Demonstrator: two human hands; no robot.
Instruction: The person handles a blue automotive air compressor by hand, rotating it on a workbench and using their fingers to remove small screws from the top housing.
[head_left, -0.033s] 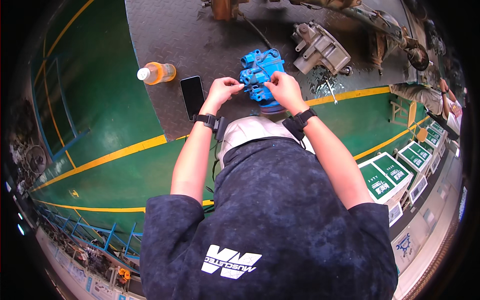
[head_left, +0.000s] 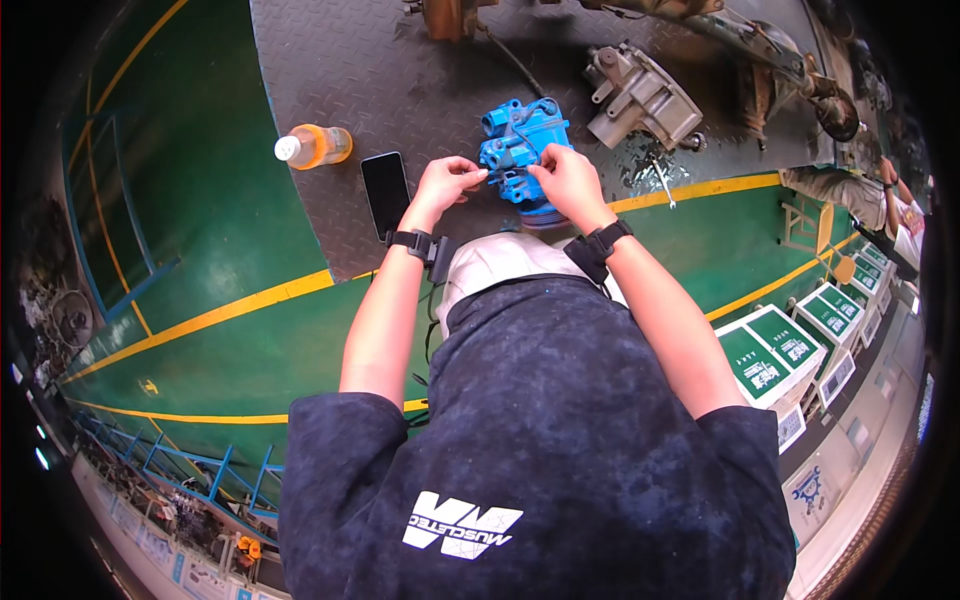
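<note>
While blue assembly [head_left: 520, 146] sits on tabletop [head_left: 345, 60], left of grey housing [head_left: 645, 105], left hand [head_left: 447, 184] pinches beside it, right hand [head_left: 570, 181] appears touching it; from here, cannot tell whether either grasps anything. Likely heavy, rigid, possibly oily: hold by main body [head_left: 546, 130], not projecting fittings [head_left: 496, 122].

Centre evenly lit | pale glare on green floor [head_left: 215, 258] | edges bowed (fisheye), corners black | left margin dim, soft

- On the bench [head_left: 340, 75] before me, a machine unit [head_left: 511, 150] sits at my hands [head_left: 569, 182].
- Left of it, a phone [head_left: 385, 192], then a bottle [head_left: 322, 147].
- Right of it, a casing [head_left: 645, 102]; nearer me, a wrench [head_left: 663, 184].
</note>
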